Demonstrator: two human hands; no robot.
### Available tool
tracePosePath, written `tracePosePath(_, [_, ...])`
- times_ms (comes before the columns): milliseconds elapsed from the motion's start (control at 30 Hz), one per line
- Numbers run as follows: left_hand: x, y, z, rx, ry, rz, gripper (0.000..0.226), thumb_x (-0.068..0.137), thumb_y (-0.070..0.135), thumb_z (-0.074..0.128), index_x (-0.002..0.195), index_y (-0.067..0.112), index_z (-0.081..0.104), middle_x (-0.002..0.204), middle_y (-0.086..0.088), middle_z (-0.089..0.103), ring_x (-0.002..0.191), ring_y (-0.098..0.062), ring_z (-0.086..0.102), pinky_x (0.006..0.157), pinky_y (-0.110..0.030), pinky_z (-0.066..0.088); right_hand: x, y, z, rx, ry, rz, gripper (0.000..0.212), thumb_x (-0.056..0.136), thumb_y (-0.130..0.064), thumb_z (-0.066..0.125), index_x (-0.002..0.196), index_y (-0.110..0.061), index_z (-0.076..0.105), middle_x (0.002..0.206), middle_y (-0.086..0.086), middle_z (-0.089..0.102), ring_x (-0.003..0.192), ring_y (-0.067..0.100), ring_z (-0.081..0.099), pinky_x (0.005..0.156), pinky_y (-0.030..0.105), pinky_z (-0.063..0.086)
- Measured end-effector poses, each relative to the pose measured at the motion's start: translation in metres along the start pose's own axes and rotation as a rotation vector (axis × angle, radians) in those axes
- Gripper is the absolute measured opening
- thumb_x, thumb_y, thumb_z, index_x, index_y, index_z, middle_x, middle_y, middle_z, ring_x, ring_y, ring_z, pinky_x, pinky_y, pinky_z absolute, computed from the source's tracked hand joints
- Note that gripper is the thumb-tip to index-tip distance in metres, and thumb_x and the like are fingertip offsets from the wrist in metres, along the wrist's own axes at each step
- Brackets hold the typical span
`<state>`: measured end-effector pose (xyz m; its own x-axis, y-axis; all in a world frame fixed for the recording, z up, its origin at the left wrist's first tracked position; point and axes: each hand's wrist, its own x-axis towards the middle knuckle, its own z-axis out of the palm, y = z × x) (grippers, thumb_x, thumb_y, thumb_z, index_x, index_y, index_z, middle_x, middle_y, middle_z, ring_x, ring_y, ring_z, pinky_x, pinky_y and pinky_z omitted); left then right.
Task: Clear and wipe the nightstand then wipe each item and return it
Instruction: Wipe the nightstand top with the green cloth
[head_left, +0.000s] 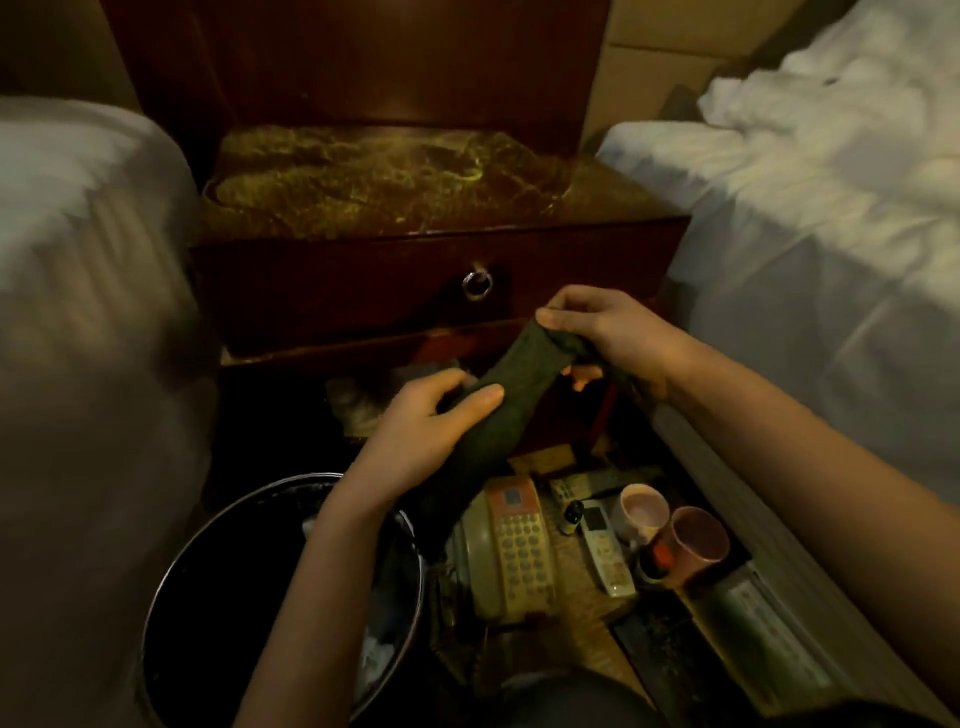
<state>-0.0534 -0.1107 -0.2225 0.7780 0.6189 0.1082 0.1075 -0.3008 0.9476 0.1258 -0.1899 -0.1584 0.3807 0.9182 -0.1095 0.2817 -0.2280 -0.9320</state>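
Observation:
A dark green cloth (511, 379) stretches between my two hands in front of the nightstand drawer. My right hand (608, 332) pinches its upper end and my left hand (436, 415) grips its lower part. The nightstand's marble top (395, 182) is bare. On the floor below lie a beige telephone (511, 545), a white remote (605, 545), a small dark bottle (571, 514) and two mugs (641, 512) (696, 543).
A black waste bin (218, 571) with white rubbish stands at the lower left. White-sheeted beds flank the nightstand, one at left (78, 260) and one at right (831, 234). The drawer has a ring pull (477, 285). A dark tray (727, 634) lies by the right bed.

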Motion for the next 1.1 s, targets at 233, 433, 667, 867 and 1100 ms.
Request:
tracePosePath(233, [0.061,0.031,0.008,-0.194,-0.398,-0.382,0.067,0.082,0.072,0.032,0.12,0.026,0.06,0.119,0.0,0.065,0.113,-0.016,0.06,0.106,-0.039,0.041,-0.024,-0.002,-0.072,-0.144,0.096,-0.132,0.012,0.088,-0.016,0.062,0.076,-0.011,0.061,0.074,-0.003,0.058,0.073,0.008,0.055,0.071,0.023,0.04])
tracePosePath(433, [0.101,0.07,0.019,0.305,-0.422,-0.179,0.029,0.096,0.034,0.05,0.118,0.02,0.064,0.109,0.013,0.058,0.105,-0.003,0.052,0.093,-0.022,0.036,-0.04,0.03,-0.106,0.029,0.232,-0.201,0.011,0.083,-0.015,0.063,0.075,-0.009,0.057,0.084,0.014,0.063,0.081,0.023,0.059,0.079,0.037,0.043])
tracePosePath(667, [0.128,0.101,0.043,0.116,-0.333,-0.154,0.02,0.095,0.03,0.053,0.101,0.024,0.071,0.105,0.003,0.071,0.101,-0.014,0.065,0.1,-0.034,0.046,-0.061,0.074,-0.141,0.134,0.264,-0.216,0.019,0.082,-0.013,0.059,0.077,0.005,0.055,0.092,-0.005,0.073,0.09,0.005,0.064,0.08,0.017,0.046])
tracePosePath(867, [0.136,0.112,0.076,0.084,-0.378,-0.103,0.02,0.095,0.028,0.053,0.093,0.024,0.072,0.094,0.003,0.073,0.092,-0.013,0.068,0.095,-0.033,0.049,-0.057,0.098,-0.13,0.282,0.344,-0.092,0.054,0.076,-0.056,0.064,0.069,-0.002,0.067,0.097,0.012,0.071,0.097,0.022,0.065,0.1,0.044,0.043])
tracePosePath(1100, [0.15,0.107,0.104,0.467,-0.52,0.071,0.022,0.094,0.032,0.055,0.1,0.02,0.073,0.097,0.0,0.071,0.09,-0.011,0.065,0.082,-0.028,0.05,-0.048,0.087,-0.116,0.066,0.127,-0.114,0.048,0.072,-0.021,0.076,0.116,-0.009,0.062,0.11,0.001,0.068,0.105,0.012,0.063,0.092,0.03,0.051])
